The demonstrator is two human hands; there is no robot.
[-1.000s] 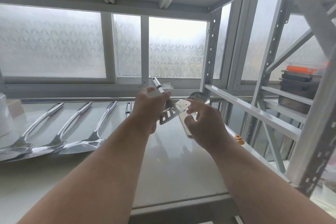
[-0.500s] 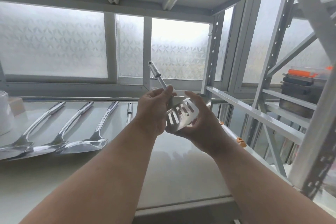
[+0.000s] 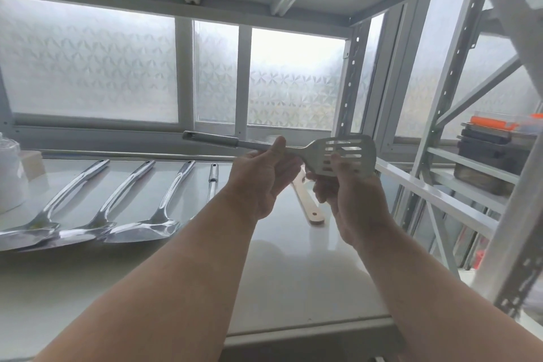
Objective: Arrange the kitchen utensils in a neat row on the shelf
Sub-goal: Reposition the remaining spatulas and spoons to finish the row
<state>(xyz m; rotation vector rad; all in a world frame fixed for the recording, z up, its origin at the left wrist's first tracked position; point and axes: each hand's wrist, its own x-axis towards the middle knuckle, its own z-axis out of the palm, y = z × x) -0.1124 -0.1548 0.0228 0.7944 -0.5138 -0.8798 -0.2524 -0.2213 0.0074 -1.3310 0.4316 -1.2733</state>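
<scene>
Steel and slotted, the turner is held up in the air above the shelf, lying roughly level with its handle pointing left and its blade to the right. The left hand pinches the shaft between thumb and fingers, just left of where the blade begins; the other fingers curl loosely beneath. The right hand grips the blade from below, fingertips closed on its slotted face. Both hands are closed on the one tool, over the right half of the shelf.

Below the hands, a wooden handle lies on the shelf, slanting toward the front right; its upper end is hidden behind the hands. Just left of the left wrist a slim steel handle shows, the rest covered by the forearm.

Further left, three polished utensils lie side by side, handles toward the back edge and broad heads toward the front left (the heads overlap a little at their edges). At the far left edge stands a white container, with a pale box behind it.

Beyond the right edge, on a neighbouring rack, sits a stack of dark trays topped by an orange lid.
</scene>
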